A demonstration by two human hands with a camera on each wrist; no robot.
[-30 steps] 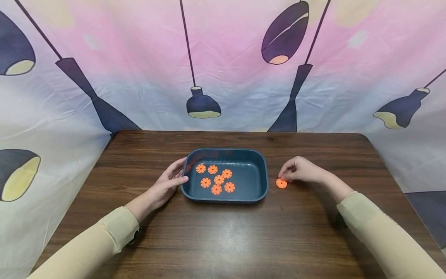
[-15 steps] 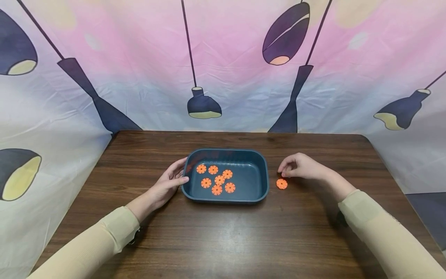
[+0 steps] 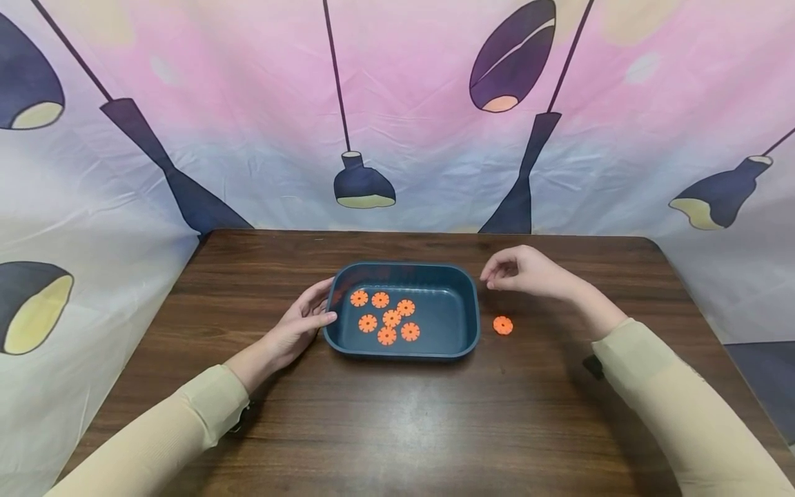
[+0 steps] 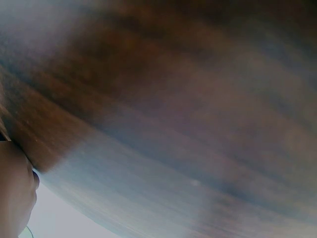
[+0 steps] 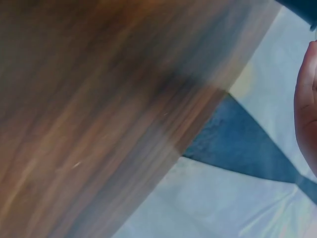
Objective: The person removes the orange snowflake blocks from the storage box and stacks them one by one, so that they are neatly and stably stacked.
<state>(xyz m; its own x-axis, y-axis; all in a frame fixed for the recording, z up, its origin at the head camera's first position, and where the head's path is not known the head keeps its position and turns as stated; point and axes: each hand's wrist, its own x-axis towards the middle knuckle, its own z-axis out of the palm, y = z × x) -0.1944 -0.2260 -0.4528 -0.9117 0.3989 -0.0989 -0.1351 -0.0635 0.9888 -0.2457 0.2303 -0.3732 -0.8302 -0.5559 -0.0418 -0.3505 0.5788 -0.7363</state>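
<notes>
- Firstly, the left hand point(image 3: 295, 331) grips the tray point(image 3: 401, 356) at its left end, thumb on the rim, fingers outside; a light, even hold should stop it sliding.
- Inside the tray, seven orange discs point(image 3: 368, 323) lie flat, mostly leftward; three sit so close that I cannot tell touching from overlapping. Any disc is best set down flat and clear of these.
- Just right of the tray, a loose disc point(image 3: 503, 325) lies on the table point(image 3: 397, 428); pinching its notched edge would likely give the surest lift.
- Beyond it, the right hand point(image 3: 526, 271) hovers, fingers loosely bent, apparently holding nothing; a relaxed wrist would help accuracy.
</notes>
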